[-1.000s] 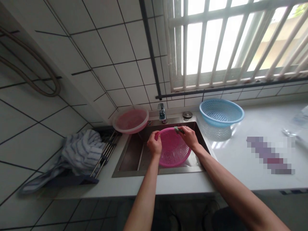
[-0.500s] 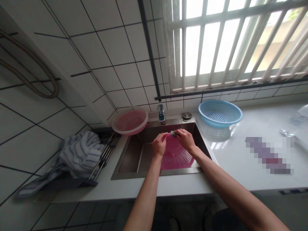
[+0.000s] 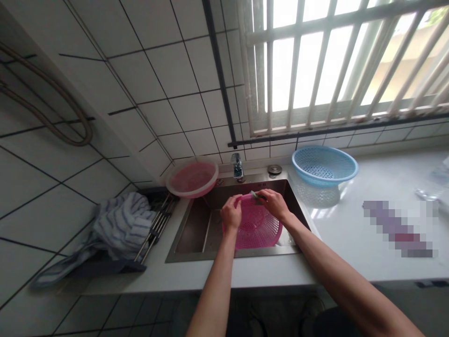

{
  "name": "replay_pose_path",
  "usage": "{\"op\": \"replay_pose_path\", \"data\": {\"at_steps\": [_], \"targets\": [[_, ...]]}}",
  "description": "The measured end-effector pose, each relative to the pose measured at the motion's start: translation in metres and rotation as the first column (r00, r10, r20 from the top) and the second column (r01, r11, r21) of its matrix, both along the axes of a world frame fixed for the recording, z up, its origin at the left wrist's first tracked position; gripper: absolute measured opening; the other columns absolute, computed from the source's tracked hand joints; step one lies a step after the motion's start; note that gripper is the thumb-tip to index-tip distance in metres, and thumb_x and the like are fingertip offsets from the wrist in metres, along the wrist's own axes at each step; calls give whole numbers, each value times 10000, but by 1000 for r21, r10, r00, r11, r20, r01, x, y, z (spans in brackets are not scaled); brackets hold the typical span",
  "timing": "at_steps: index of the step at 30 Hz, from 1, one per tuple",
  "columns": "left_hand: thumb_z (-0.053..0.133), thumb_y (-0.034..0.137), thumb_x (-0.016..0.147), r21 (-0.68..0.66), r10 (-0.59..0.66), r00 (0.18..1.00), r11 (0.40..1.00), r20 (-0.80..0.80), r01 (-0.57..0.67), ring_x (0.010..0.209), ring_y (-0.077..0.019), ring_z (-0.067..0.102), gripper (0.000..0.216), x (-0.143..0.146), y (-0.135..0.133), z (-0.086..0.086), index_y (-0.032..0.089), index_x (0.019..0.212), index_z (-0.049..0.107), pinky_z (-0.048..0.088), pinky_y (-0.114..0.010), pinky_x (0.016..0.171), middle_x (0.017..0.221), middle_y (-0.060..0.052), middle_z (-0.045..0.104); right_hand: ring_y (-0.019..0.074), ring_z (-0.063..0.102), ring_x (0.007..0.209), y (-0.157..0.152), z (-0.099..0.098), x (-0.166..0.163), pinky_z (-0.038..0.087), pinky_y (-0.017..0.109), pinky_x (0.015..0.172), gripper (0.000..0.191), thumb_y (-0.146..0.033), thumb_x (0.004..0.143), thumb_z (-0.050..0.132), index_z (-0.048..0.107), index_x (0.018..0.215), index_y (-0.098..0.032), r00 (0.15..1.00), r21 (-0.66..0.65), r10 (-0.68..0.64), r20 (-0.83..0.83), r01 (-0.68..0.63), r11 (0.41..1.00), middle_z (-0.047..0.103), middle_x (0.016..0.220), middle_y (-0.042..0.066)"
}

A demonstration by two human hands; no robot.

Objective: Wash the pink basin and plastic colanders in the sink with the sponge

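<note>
A bright pink perforated plastic basket (image 3: 259, 229) is tilted up inside the steel sink (image 3: 191, 234). My left hand (image 3: 231, 214) is closed on its far left rim, thumb on the inner side. In my right hand (image 3: 273, 203) is a small pale green sponge (image 3: 254, 194), pressed against the basket's far rim. My fingers cover most of the sponge, so its full shape is hidden. Just behind both hands stands the chrome faucet (image 3: 236, 166).
A pale pink basin (image 3: 192, 180) sits at the sink's back left corner, near a metal rack (image 3: 154, 234) under a striped cloth (image 3: 122, 217). To the right are a drain strainer (image 3: 274, 169), a light blue basket (image 3: 324, 166) and a pixelated object (image 3: 396, 229) on the white counter (image 3: 351, 262).
The sponge in my right hand has shifted slightly right along the rim, and the basket has turned or tilted a little. The whole view has slid slightly.
</note>
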State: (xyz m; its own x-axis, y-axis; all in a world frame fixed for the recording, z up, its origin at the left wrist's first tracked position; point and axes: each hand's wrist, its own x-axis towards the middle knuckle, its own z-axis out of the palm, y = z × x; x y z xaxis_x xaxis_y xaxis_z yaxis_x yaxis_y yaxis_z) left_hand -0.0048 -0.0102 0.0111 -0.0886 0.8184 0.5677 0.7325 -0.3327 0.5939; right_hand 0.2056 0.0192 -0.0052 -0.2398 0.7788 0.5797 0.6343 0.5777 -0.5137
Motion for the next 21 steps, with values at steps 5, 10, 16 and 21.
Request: {"op": "replay_pose_path", "data": {"at_steps": [5,10,16,21], "targets": [[636,180,959,60,59,991,996,116,-67,1005,-212,733,189,-13,3,1,243,1112,727,556,-342,950,1102,-56,781,233,738,939,5,-2,16,550,331,842,181,-199,970,624,736,1103,-248,986,-48,-93,-142,86,995,784,1056,53],[660,152,936,57,-67,996,996,-64,71,1110,-233,701,251,-2,1,6,259,1153,723,524,-383,1043,1155,-58,761,235,724,981,0,4,13,533,327,862,175,-165,961,613,724,1068,-248,991,-31,-71,-113,68,997,773,1054,53],[643,166,974,14,-139,990,990,-11,139,1010,-192,732,184,5,3,2,270,1080,752,557,-322,939,1070,-26,784,209,716,934,-2,5,4,520,292,829,136,-154,948,668,728,1027,-248,997,-40,-55,-61,52,998,766,1018,35],[643,187,986,23,-194,981,981,27,194,990,-187,741,163,5,5,-1,271,1056,764,567,-310,912,1052,-27,789,203,716,987,-1,6,5,520,280,859,163,-187,947,718,746,1085,-270,999,-18,-4,54,5,1000,770,1065,43]]}}
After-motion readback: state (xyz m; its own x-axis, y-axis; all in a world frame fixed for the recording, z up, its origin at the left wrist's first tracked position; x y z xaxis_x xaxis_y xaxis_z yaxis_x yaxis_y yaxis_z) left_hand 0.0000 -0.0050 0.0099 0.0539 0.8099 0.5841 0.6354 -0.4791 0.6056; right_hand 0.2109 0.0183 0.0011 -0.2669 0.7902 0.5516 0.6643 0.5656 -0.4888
